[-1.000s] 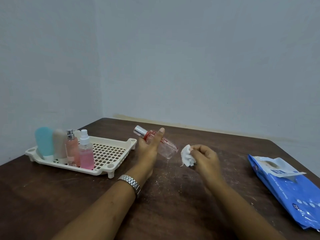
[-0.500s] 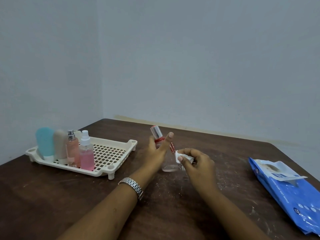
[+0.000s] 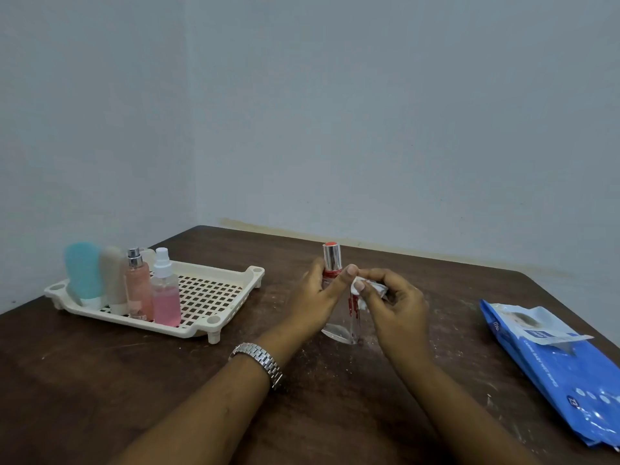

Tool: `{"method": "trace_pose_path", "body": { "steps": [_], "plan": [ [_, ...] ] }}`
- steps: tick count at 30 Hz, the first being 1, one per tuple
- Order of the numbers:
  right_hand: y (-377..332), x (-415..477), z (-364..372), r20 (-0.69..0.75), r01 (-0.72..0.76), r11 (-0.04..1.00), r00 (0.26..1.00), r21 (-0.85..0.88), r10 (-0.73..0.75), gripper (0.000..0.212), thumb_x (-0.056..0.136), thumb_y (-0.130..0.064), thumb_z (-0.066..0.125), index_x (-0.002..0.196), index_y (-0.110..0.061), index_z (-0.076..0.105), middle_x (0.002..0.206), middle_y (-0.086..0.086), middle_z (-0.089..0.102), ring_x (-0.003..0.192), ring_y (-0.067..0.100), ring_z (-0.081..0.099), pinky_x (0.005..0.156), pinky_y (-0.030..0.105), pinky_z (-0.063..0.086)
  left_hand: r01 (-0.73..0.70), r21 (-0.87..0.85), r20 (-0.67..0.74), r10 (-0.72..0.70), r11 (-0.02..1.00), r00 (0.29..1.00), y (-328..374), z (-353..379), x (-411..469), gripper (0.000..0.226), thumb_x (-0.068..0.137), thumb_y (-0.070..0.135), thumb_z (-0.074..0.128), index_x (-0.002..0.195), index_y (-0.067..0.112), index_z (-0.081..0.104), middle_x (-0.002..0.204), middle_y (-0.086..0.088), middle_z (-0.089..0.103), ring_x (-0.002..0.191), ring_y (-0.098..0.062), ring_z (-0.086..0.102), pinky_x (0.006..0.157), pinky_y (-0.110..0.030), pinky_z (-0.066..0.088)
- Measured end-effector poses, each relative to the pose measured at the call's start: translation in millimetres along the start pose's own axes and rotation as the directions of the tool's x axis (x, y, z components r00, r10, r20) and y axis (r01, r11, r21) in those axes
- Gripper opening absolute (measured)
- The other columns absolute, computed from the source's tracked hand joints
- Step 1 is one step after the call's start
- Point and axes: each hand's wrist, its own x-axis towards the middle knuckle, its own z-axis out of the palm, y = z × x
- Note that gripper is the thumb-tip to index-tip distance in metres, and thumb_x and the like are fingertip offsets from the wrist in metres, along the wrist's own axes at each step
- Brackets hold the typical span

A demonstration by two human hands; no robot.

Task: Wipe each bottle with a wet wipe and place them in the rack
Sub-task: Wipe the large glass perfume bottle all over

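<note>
A clear glass bottle (image 3: pixel 339 327) with red print and a silver, red-topped cap stands almost upright at the table's middle. My left hand (image 3: pixel 318 297) grips it around the upper body, a metal watch on the wrist. My right hand (image 3: pixel 392 303) pinches a crumpled white wet wipe (image 3: pixel 360 290) and presses it against the bottle's right side. A cream slotted rack (image 3: pixel 214 297) sits at the left. Several bottles stand at its left end: a teal one (image 3: pixel 82 270), a beige one (image 3: pixel 112 276), a peach spray bottle (image 3: pixel 137 283) and a pink spray bottle (image 3: pixel 166 293).
A blue pack of wet wipes (image 3: pixel 557 370) lies at the right with its flap lifted, near the table's right edge. The dark wooden table (image 3: pixel 100 380) stands in a corner between two pale walls. The rack's right half holds nothing.
My left hand has turned the bottle from lying tilted to nearly upright. My right hand has brought the wipe in from beside the bottle onto its side.
</note>
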Motion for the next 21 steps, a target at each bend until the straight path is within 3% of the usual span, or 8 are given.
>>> {"method": "trace_pose_path", "body": {
  "steps": [3, 5, 8, 13, 17, 21],
  "plan": [
    [0.0, 0.4, -3.1, 0.038, 0.03, 0.999, 0.999, -0.037, -0.029, 0.006, 0.084, -0.013, 0.067, 0.088, -0.017, 0.07, 0.082, -0.009, 0.069, 0.077, 0.0, 0.065, 0.062, 0.015, 0.051, -0.003, -0.011, -0.017, 0.003, 1.0, 1.0, -0.4, 0.1, 0.1, 0.053, 0.079, 0.071, 0.042, 0.098, 0.023, 0.051, 0.093, -0.004, 0.065, 0.083, -0.02, 0.065, 0.071, -0.038, 0.052],
    [2.0, -0.7, -5.2, 0.078, 0.047, 0.996, 0.996, -0.081, -0.041, 0.006, 0.084, -0.013, 0.067, 0.083, -0.018, 0.068, 0.079, -0.01, 0.068, 0.075, -0.001, 0.063, 0.059, 0.012, 0.049, -0.003, 0.014, -0.043, 0.003, 1.0, 0.999, -0.6, -0.2, 0.9, 0.053, 0.077, 0.071, 0.042, 0.096, 0.022, 0.05, 0.087, -0.001, 0.062, 0.075, -0.016, 0.06, 0.061, -0.026, 0.044],
    [8.8, -4.1, -4.6, 0.169, 0.024, 0.981, 0.986, -0.191, 0.009, 0.018, 0.082, -0.014, 0.068, 0.074, -0.03, 0.062, 0.076, -0.012, 0.067, 0.074, 0.0, 0.062, 0.062, 0.019, 0.051, 0.055, 0.045, -0.098, -0.05, 0.998, 0.994, -0.5, -5.2, 3.2, 0.054, 0.08, 0.068, 0.042, 0.103, 0.02, 0.052, 0.09, 0.003, 0.063, 0.073, -0.01, 0.057, 0.058, -0.02, 0.036],
    [17.0, -4.3, -5.1, 0.199, -0.035, 0.971, 0.976, -0.238, 0.084, 0.019, 0.084, -0.014, 0.067, 0.075, -0.029, 0.059, 0.077, -0.011, 0.065, 0.075, 0.002, 0.061, 0.065, 0.023, 0.049, 0.101, 0.012, -0.114, -0.099, 0.995, 0.989, -1.9, -7.4, 5.6, 0.056, 0.072, 0.075, 0.039, 0.093, 0.024, 0.05, 0.081, 0.005, 0.062, 0.067, -0.009, 0.058, 0.059, -0.023, 0.043],
    [16.0, -6.1, -1.4, 0.189, -0.154, 0.98, 0.966, -0.125, 0.176, 0.008, 0.089, -0.015, 0.059, 0.084, -0.021, 0.061, 0.085, -0.006, 0.066, 0.075, 0.011, 0.064, 0.064, 0.034, 0.056, 0.126, 0.067, -0.17, -0.114, 0.99, 0.979, -3.4, -8.3, 4.5, 0.059, 0.069, 0.081, 0.033, 0.086, 0.027, 0.049, 0.079, 0.001, 0.067, 0.068, -0.017, 0.067, 0.062, -0.035, 0.054],
    [11.2, -7.9, 1.9, 0.136, -0.3, 0.954, 0.945, 0.009, 0.296, 0.009, 0.091, -0.014, 0.056, 0.086, -0.019, 0.062, 0.084, 0.0, 0.067, 0.071, 0.017, 0.067, 0.059, 0.044, 0.058, 0.221, 0.017, -0.154, -0.216, 0.975, 0.964, -4.9, -6.1, 3.1, 0.06, 0.079, 0.075, 0.037, 0.087, 0.019, 0.056, 0.077, 0.001, 0.064, 0.065, -0.014, 0.061, 0.059, -0.03, 0.047]
  ]
}}
